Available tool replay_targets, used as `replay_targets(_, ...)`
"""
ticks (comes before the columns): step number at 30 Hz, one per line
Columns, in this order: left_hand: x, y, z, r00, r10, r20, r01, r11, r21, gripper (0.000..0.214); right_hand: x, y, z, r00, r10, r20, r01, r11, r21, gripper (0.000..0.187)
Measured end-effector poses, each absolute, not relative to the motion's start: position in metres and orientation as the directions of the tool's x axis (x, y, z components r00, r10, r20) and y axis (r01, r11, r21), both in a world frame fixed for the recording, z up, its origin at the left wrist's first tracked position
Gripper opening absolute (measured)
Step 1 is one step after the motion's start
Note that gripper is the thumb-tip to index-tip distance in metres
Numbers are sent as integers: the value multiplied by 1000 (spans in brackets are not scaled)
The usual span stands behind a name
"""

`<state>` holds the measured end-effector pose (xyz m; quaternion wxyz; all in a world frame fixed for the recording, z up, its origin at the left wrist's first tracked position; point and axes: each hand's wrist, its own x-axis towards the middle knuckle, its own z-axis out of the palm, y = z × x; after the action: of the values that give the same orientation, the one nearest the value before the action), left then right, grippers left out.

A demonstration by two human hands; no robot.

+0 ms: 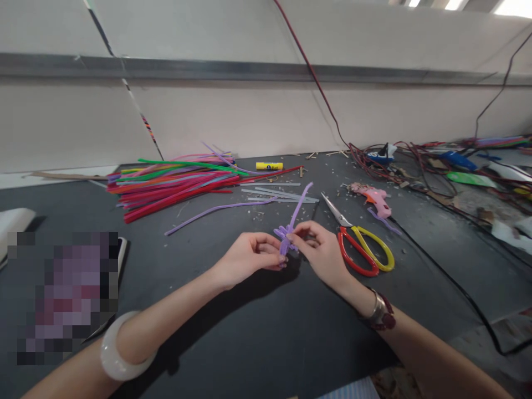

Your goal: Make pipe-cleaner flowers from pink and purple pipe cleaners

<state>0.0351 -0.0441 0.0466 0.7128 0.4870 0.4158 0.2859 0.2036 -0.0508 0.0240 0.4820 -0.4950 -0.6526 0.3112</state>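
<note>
Both hands pinch one purple pipe cleaner, bent into small loops at its lower part, with a straight end pointing up and away. My left hand grips the bottom of the looped part between thumb and fingers. From the other side, my right hand pinches the loops near their middle. Close to my right hand lie scissors with one red and one yellow handle, blades partly apart. Beyond the hands, another purple pipe cleaner lies loose beside several clear glue sticks.
A bundle of colourful pipe cleaners lies at the back left, near a yellow glue tube. On the right are a pink glue gun with a black cord and tangled red wires. A blurred-out device lies at left.
</note>
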Motion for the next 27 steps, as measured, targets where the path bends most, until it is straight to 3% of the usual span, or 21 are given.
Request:
replay_targets(2, 34, -44, 46, 509, 795, -329, -31, 400, 916, 17, 206, -50, 25, -33, 839, 543, 462, 494, -736, 8)
replay_targets(4, 32, -43, 45, 534, 778, -330, -58, 424, 904, 18, 210, -48, 26, -139, 688, 712, 552, 651, -521, 14)
replay_targets(6, 31, -43, 46, 553, 766, -328, -74, 438, 896, 18, 215, -46, 26, -258, 567, 782, 596, 730, -334, 20)
replay_targets(9, 31, -44, 49, 571, 749, -337, -65, 450, 891, 18, 221, -44, 25, -354, 512, 783, 614, 758, -219, 23)
replay_targets(16, 31, -48, 56, 657, 692, -298, -58, 441, 895, 17, 220, -48, 27, -394, 477, 786, 472, 838, -273, 24)
replay_targets(27, 28, -53, 67, 663, 726, -181, -81, 310, 947, 20, 214, -61, 32, -266, 591, 762, 394, 788, -473, 24)
